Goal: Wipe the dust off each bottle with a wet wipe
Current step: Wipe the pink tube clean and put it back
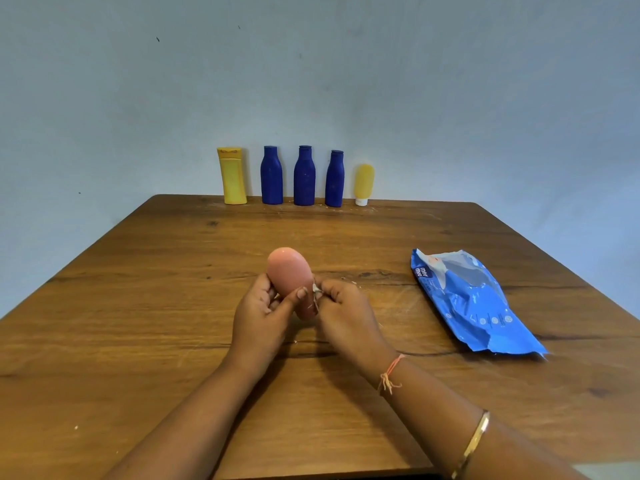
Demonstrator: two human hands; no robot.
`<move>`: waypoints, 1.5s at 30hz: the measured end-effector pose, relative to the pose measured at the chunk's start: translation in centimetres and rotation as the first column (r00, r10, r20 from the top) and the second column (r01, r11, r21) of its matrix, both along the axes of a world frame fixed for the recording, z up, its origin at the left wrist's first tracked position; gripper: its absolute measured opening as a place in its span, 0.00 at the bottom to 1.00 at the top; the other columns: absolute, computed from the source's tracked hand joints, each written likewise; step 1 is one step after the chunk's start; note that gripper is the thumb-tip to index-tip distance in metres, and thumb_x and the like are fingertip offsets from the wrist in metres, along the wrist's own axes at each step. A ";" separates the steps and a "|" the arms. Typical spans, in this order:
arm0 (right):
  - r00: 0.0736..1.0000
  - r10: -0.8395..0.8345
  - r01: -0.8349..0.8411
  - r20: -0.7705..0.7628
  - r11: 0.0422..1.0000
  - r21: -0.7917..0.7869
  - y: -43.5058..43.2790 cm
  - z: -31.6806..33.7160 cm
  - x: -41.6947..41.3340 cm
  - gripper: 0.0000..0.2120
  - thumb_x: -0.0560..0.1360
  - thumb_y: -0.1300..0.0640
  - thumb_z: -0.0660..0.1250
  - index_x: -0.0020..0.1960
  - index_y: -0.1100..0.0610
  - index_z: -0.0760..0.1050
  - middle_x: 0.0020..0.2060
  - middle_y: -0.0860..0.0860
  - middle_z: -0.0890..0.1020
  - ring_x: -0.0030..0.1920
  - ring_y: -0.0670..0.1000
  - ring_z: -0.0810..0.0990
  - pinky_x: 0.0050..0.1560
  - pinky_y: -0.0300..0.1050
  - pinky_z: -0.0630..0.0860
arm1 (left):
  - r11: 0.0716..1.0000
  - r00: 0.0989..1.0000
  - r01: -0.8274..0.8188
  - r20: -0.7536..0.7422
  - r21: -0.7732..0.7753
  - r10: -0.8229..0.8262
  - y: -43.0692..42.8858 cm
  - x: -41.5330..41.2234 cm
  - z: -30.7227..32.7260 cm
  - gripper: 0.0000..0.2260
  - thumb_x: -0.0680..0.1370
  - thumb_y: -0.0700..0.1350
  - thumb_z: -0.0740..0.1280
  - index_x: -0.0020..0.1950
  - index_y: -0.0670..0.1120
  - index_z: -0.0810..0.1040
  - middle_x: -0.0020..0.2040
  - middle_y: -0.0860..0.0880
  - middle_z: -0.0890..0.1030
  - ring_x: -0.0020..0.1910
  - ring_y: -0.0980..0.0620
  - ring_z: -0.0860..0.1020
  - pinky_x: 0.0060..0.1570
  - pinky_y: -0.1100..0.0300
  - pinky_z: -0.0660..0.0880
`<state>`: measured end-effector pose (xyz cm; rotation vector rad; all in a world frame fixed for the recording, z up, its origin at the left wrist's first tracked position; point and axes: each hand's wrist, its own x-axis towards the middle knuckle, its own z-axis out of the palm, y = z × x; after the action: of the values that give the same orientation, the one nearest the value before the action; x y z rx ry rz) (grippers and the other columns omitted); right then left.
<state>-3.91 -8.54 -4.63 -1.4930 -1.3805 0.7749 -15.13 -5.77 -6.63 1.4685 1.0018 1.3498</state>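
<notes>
My left hand (265, 308) grips a pink bottle (289, 271) over the middle of the table, rounded end pointing away from me. My right hand (341, 306) pinches a small crumpled bit of wet wipe (316, 289) against the bottle's right side. Along the far edge stand a tall yellow bottle (232, 176), three dark blue bottles (271, 176) (304, 176) (334, 180) and a small yellow tube (364, 183) on its white cap.
A blue wet wipe pack (474, 303) lies flat on the right of the wooden table (138, 323). A plain wall rises right behind the row of bottles. Small white crumbs dot the tabletop near my hands.
</notes>
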 end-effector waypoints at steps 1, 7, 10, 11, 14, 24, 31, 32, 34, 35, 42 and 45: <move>1.000 -0.005 0.005 -0.023 1.000 0.016 -0.1 0.5 -0.1 0.11 0.77 0.64 0.58 0.51 0.59 0.79 0.48 0.50 0.81 0.48 0.45 0.77 0.46 0.37 0.73 | 1.000 1.000 0.008 -0.018 -0.007 -0.008 0.0 0.1 -0.1 0.11 0.73 0.37 0.69 0.48 0.52 0.74 0.46 0.45 0.82 0.45 0.48 0.81 0.47 0.48 0.78; 0.989 0.093 -0.120 0.114 0.959 0.257 -0.8 3.2 -0.7 0.20 0.78 0.66 0.56 0.68 0.56 0.69 0.67 0.47 0.71 0.64 0.35 0.63 0.70 0.36 0.61 | 1.000 0.999 0.000 -0.034 -0.018 0.000 0.1 -0.1 -0.7 0.10 0.69 0.44 0.72 0.48 0.54 0.78 0.42 0.36 0.80 0.37 0.37 0.77 0.41 0.37 0.76; 0.990 0.114 -0.128 0.080 0.971 0.202 -0.3 2.0 -0.2 0.19 0.78 0.66 0.58 0.67 0.57 0.70 0.64 0.42 0.71 0.64 0.35 0.64 0.65 0.28 0.62 | 0.995 0.991 0.039 0.128 -0.096 -0.027 0.2 -0.1 -0.4 0.12 0.71 0.37 0.70 0.52 0.48 0.77 0.45 0.43 0.83 0.43 0.48 0.81 0.43 0.50 0.79; 0.993 0.111 -0.117 0.046 0.980 0.164 -0.1 1.4 0.0 0.17 0.77 0.65 0.59 0.65 0.58 0.72 0.63 0.44 0.73 0.64 0.38 0.67 0.63 0.28 0.65 | 0.990 0.979 0.061 0.199 -0.126 -0.035 0.2 -0.1 -0.3 0.14 0.71 0.36 0.69 0.55 0.46 0.76 0.46 0.44 0.83 0.45 0.51 0.82 0.43 0.56 0.80; 0.984 0.102 -0.096 -0.144 0.994 0.046 0.2 0.3 0.8 0.12 0.76 0.67 0.61 0.57 0.62 0.78 0.56 0.49 0.79 0.59 0.44 0.76 0.60 0.35 0.71 | 0.974 0.933 0.094 0.361 -0.205 -0.014 0.4 -0.2 0.0 0.16 0.71 0.38 0.68 0.58 0.41 0.74 0.48 0.44 0.83 0.48 0.48 0.81 0.42 0.59 0.80; 0.625 0.089 -0.351 0.775 0.919 0.178 -2.7 -0.1 -0.7 0.28 0.79 0.62 0.54 0.76 0.53 0.49 0.76 0.48 0.50 0.74 0.45 0.42 0.63 0.31 0.31 | 0.901 0.779 0.219 0.623 -0.374 0.069 0.4 -0.5 1.1 0.11 0.74 0.37 0.66 0.56 0.38 0.74 0.50 0.39 0.82 0.45 0.49 0.83 0.43 0.58 0.81; 0.908 -0.033 -0.062 0.417 0.975 0.214 -1.0 0.3 -0.6 0.20 0.77 0.64 0.56 0.69 0.58 0.68 0.67 0.53 0.72 0.67 0.48 0.69 0.68 0.35 0.62 | 0.914 0.809 0.185 0.583 -0.361 0.066 0.2 -0.5 1.3 0.10 0.74 0.37 0.66 0.55 0.39 0.74 0.46 0.40 0.82 0.39 0.51 0.83 0.32 0.63 0.79; 0.927 -0.042 -0.034 0.373 0.980 0.194 -0.9 0.8 -0.4 0.18 0.77 0.64 0.56 0.66 0.60 0.72 0.64 0.54 0.75 0.64 0.50 0.73 0.65 0.36 0.66 | 0.919 0.818 0.173 0.572 -0.355 0.067 0.1 -0.5 1.3 0.10 0.74 0.36 0.66 0.54 0.39 0.74 0.47 0.40 0.82 0.39 0.51 0.83 0.31 0.64 0.79; 0.891 -0.001 -0.087 0.453 0.981 0.174 -1.3 1.5 -0.5 0.19 0.77 0.63 0.56 0.68 0.61 0.69 0.65 0.56 0.73 0.66 0.52 0.70 0.66 0.36 0.62 | 0.922 0.817 0.157 0.572 -0.354 0.081 0.1 -0.4 1.3 0.09 0.74 0.36 0.66 0.53 0.41 0.74 0.48 0.40 0.81 0.40 0.51 0.83 0.32 0.63 0.80; 0.832 0.053 -0.156 0.552 0.978 0.141 -1.7 1.5 -0.8 0.22 0.78 0.62 0.55 0.72 0.61 0.61 0.70 0.57 0.67 0.71 0.52 0.64 0.69 0.35 0.56 | 0.921 0.809 0.153 0.580 -0.359 0.092 0.2 -0.4 1.2 0.09 0.74 0.36 0.66 0.53 0.42 0.74 0.48 0.40 0.81 0.41 0.50 0.83 0.34 0.61 0.81; 0.462 -0.118 -0.076 0.879 0.982 0.172 -2.5 -1.9 -4.2 0.26 0.73 0.59 0.42 0.68 0.69 0.46 0.71 0.70 0.55 0.71 0.68 0.57 0.67 0.56 0.62 | 0.900 0.799 0.125 0.580 -0.417 0.158 0.2 -0.5 1.2 0.12 0.74 0.38 0.68 0.57 0.41 0.74 0.48 0.41 0.83 0.42 0.51 0.84 0.37 0.60 0.81; 0.501 -0.160 -0.038 0.851 0.978 0.206 -1.9 -2.3 -4.4 0.27 0.70 0.57 0.46 0.65 0.70 0.58 0.65 0.67 0.70 0.63 0.66 0.72 0.57 0.53 0.74 | 0.894 0.790 0.134 0.591 -0.428 0.165 0.3 -0.5 1.4 0.10 0.74 0.38 0.68 0.55 0.41 0.75 0.46 0.41 0.83 0.42 0.50 0.84 0.39 0.58 0.81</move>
<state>-8.28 -10.42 -6.89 -1.8370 -2.0353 -0.2913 -15.59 -5.51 -5.27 0.5906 0.8076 1.3572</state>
